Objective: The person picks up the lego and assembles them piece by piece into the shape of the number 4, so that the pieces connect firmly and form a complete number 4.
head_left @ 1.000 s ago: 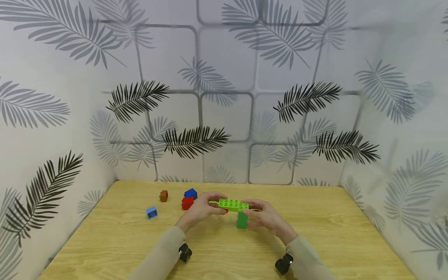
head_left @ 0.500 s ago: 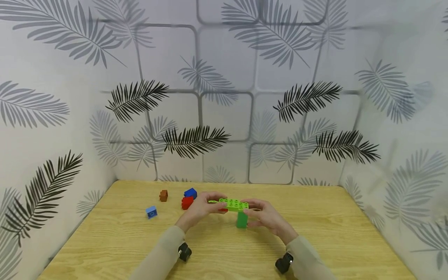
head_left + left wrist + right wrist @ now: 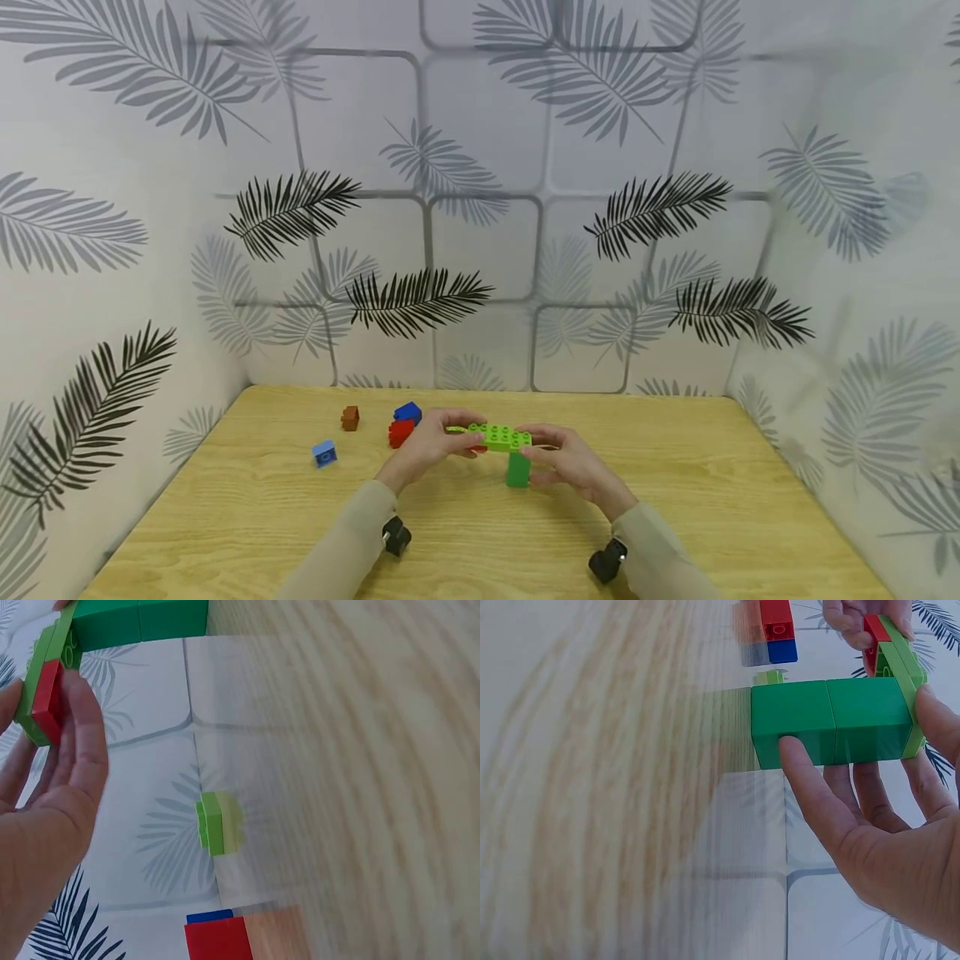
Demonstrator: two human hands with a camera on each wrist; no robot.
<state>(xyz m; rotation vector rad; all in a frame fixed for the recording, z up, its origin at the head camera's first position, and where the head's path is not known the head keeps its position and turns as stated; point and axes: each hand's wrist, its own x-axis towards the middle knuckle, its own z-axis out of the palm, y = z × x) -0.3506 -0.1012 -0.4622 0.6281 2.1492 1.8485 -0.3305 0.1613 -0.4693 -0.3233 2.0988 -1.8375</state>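
In the head view, a lime green plate [image 3: 501,437] with studs on top bridges out to the left from a stack of two green bricks [image 3: 829,724]. Under the plate's left end sits a red brick [image 3: 47,701]. My left hand [image 3: 427,443] pinches this end, thumb on top of the plate and fingers against the red brick. My right hand [image 3: 573,462] grips the other end, with thumb at the plate and a finger touching the lower green brick. Part of the plate's left end is hidden by the left hand.
Left of my hands lie a loose red brick [image 3: 401,432], a dark blue brick [image 3: 408,413], a brown brick [image 3: 350,418] and a light blue brick [image 3: 325,453]. A small lime brick [image 3: 213,825] stands on the wooden table [image 3: 480,550] behind my left hand. Patterned walls surround the table.
The left thumb has moved up from the side onto the plate's left end. My right hand and the green stack stay in place.
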